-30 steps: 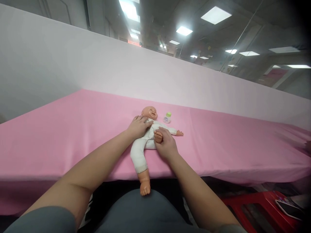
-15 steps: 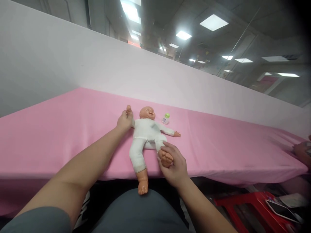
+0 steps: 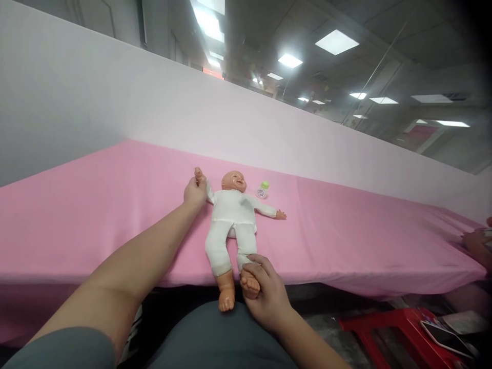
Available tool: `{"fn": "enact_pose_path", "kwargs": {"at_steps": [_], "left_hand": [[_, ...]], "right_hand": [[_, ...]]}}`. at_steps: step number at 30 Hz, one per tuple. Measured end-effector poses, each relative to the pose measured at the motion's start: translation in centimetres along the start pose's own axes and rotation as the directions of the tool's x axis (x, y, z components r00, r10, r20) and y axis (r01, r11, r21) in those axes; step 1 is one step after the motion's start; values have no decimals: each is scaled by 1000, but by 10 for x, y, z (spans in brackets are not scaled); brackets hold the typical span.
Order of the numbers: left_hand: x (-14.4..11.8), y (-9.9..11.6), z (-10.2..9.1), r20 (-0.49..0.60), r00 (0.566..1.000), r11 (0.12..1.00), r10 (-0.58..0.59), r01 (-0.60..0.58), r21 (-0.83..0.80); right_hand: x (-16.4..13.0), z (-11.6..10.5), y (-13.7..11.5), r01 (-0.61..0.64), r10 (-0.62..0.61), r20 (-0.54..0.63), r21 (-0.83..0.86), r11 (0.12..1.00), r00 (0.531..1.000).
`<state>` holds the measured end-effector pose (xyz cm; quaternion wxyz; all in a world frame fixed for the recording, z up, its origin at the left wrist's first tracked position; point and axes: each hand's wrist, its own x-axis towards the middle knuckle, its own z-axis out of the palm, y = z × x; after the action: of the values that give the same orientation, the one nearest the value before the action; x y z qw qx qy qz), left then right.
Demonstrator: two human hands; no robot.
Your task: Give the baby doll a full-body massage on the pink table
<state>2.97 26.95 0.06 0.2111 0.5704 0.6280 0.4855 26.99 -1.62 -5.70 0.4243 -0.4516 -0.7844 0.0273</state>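
A baby doll (image 3: 234, 207) with a white cloth body lies on its back on the pink-covered table (image 3: 154, 179). Its head points to the wall and its feet hang past the front edge. My left hand (image 3: 195, 192) is closed around the doll's arm at the left, just below its small hand. Down by the edge, my right hand (image 3: 267, 292) grips the doll's foot on the right, with the toes showing between thumb and fingers. The doll's other arm and other leg lie untouched. Beyond its shoulder stands a small clear bottle (image 3: 263, 190) with a green cap.
A white partition (image 3: 184, 113) with glass above runs behind the table. At the far right, another person's hand (image 3: 476, 243) rests near the table. Below it, a red stool (image 3: 400, 333) holds a phone (image 3: 446, 338).
My right hand has brought the doll's foot down and slightly left, straightening that leg toward me. My left hand has shifted slightly left with the doll's arm.
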Motion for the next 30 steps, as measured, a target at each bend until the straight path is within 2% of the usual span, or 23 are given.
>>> {"fn": "enact_pose_path", "kwargs": {"at_steps": [2,3,5,7,8,10,14,18,22,24,26,28,30], "left_hand": [[-12,9,1,38,989,989,145,-146,35],[-18,13,2,80,965,965,248,-254,69],[-29,20,7,187,886,875,424,-454,168],[-38,24,14,298,810,766,505,-579,279],[-41,26,17,342,786,721,515,-613,323],[-44,26,21,394,759,660,518,-648,381],[-45,26,21,429,738,616,521,-673,408],[-40,23,20,490,703,619,515,-701,354],[-34,15,23,543,657,637,523,-724,263],[-33,12,23,534,649,647,541,-727,228],[-31,10,23,500,671,682,548,-704,198],[-29,9,21,448,720,749,530,-645,152],[-25,7,18,374,788,830,489,-552,79]], "right_hand": [[7,-6,0,12,-11,-24,19,1000,1000],[12,-9,0,17,-16,-43,27,999,999],[23,-14,1,28,-25,-87,35,999,996],[36,-18,5,28,-24,-116,29,999,993],[43,-19,7,24,-21,-128,21,999,992],[58,-19,13,15,-15,-155,-3,1000,988],[90,-13,29,-32,22,-175,-57,998,984],[119,4,48,-103,97,-122,-50,993,988],[136,21,62,-109,106,-174,-11,994,979],[139,23,64,-98,96,-193,-4,995,977],[136,19,60,-76,74,-191,-5,997,979],[127,10,51,-54,53,-195,2,999,979],[113,-1,40,-48,51,-210,19,999,976]]}}
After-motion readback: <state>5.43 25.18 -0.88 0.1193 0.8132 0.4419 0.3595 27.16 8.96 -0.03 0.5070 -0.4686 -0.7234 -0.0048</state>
